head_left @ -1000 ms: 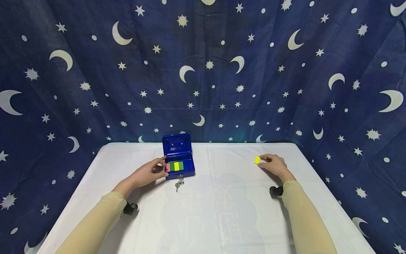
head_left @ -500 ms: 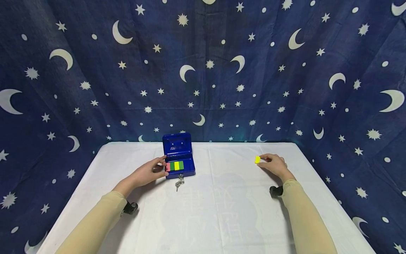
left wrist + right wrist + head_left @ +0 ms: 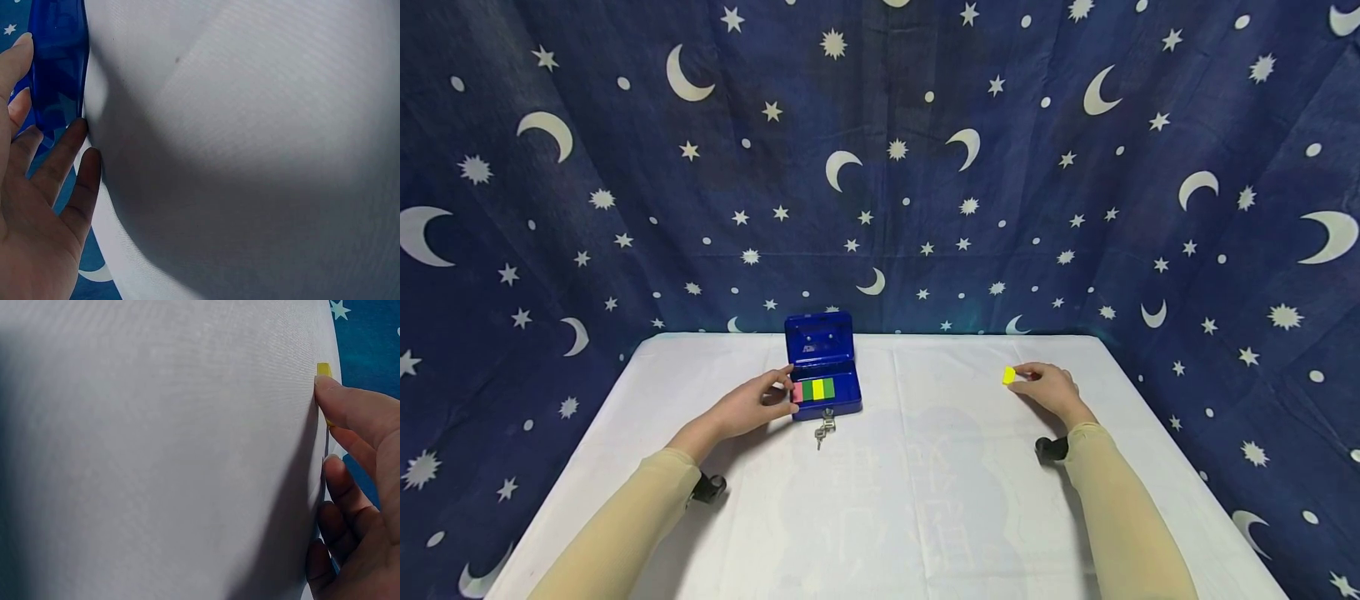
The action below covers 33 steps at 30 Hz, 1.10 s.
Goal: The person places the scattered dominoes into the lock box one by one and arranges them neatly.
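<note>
A blue metal cash box (image 3: 847, 390) stands with its lid raised at the back left of the table. Inside its left part lies a row of a pink block (image 3: 798, 392), a green block (image 3: 807, 391), a yellow block (image 3: 818, 389) and another green one. My left hand (image 3: 741, 414) grips the box's left end, thumb at the front corner and fingers along the side; the left wrist view shows the box (image 3: 59, 62) beside the fingertips. Far to the right, my right hand (image 3: 1051, 392) pinches a small yellow block (image 3: 1008, 376) between thumb and index finger, close over the table.
Small keys (image 3: 821, 435) hang from the lock on the box's front onto the white tablecloth (image 3: 887, 500). A dark blue curtain (image 3: 917, 275) with moons and stars rises right behind the table's back edge and along both sides.
</note>
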### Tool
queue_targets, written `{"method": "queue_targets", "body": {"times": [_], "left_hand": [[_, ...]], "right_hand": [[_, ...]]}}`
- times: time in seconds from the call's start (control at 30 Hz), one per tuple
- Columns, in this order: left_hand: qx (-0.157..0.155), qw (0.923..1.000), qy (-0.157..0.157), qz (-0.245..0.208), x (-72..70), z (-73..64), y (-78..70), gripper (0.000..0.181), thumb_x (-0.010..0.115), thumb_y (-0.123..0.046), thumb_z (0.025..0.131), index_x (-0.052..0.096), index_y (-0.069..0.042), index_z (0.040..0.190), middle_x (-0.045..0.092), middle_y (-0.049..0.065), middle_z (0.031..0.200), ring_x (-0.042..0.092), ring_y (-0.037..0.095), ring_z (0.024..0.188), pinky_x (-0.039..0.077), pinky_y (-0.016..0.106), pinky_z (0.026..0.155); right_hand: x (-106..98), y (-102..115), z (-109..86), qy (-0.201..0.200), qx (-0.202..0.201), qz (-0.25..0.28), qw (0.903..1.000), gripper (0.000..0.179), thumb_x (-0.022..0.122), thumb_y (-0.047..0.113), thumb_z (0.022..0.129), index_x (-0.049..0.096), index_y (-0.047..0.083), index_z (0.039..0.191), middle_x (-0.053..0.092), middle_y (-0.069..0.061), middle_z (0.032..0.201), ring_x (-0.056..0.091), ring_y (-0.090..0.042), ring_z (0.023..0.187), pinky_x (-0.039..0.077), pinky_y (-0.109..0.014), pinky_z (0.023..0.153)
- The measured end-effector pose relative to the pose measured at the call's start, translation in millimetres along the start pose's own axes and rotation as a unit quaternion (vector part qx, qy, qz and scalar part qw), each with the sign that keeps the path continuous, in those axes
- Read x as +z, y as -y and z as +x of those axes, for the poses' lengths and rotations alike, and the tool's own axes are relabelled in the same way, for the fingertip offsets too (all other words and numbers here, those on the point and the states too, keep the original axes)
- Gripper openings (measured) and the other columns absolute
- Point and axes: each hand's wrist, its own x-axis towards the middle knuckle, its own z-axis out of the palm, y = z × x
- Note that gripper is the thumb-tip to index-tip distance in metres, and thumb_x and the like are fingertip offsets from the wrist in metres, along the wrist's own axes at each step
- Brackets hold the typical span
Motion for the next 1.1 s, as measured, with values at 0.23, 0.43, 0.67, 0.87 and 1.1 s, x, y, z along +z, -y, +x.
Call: {"method": "queue_targets", "body": {"times": [0.23, 0.43, 0.67, 0.87, 1.1], "left_hand": [[-0.003, 1.0, 0.003, 0.005, -1.2, 0.6, -0.4, 0.04, 0.07, -0.037, 0.097, 0.056, -0.012, 0.125, 0.027, 0.006, 0.166, 0.054, 0.031, 0.132, 0.042, 0.054, 0.109], [0.0, 1.0, 0.003, 0.0, -1.4, -0.3, -0.6, 0.038, 0.07, -0.035, 0.098, 0.057, -0.012, 0.125, 0.027, 0.007, 0.166, 0.054, 0.031, 0.133, 0.042, 0.054, 0.109], [0.001, 1.0, 0.001, 0.006, -1.0, -0.3, -0.4, 0.039, 0.069, -0.037, 0.098, 0.056, -0.012, 0.125, 0.028, 0.008, 0.166, 0.053, 0.032, 0.133, 0.041, 0.055, 0.109], [-0.008, 1.0, 0.002, 0.001, -0.9, -0.5, -1.3, 0.04, 0.07, -0.038, 0.097, 0.057, -0.013, 0.125, 0.028, 0.005, 0.166, 0.054, 0.031, 0.133, 0.041, 0.055, 0.109], [0.0, 1.0, 0.004, -0.009, -0.5, -1.8, -1.9, 0.039, 0.071, -0.036, 0.097, 0.057, -0.013, 0.126, 0.027, 0.004, 0.166, 0.053, 0.031, 0.133, 0.04, 0.054, 0.111]], "right_hand": [[0, 5, 1.7, 0.0, 0.008, -0.002, 1.0, 0.06, 0.076, 0.04, 0.09, 0.061, 0.006, 0.137, 0.06, -0.02, 0.124, 0.045, -0.039, 0.114, 0.035, -0.059, 0.096], [2, 14, 2.8, 0.003, -0.017, 0.01, 0.9998, 0.06, 0.076, 0.041, 0.09, 0.062, 0.007, 0.137, 0.06, -0.02, 0.128, 0.048, -0.038, 0.116, 0.038, -0.057, 0.097], [8, 31, 5.3, 0.004, -0.066, 0.026, 0.9975, 0.055, 0.079, 0.039, 0.089, 0.065, 0.009, 0.133, 0.059, -0.012, 0.109, 0.045, -0.032, 0.102, 0.038, -0.041, 0.08], [17, 51, 9.0, 0.003, -0.109, 0.031, 0.9935, 0.052, 0.08, 0.038, 0.088, 0.068, 0.011, 0.131, 0.059, -0.009, 0.103, 0.045, -0.03, 0.099, 0.039, -0.037, 0.074], [30, 79, 9.0, 0.011, -0.144, 0.031, 0.989, 0.047, 0.08, 0.038, 0.087, 0.07, 0.016, 0.127, 0.058, -0.005, 0.099, 0.045, -0.027, 0.094, 0.039, -0.036, 0.071]]}}
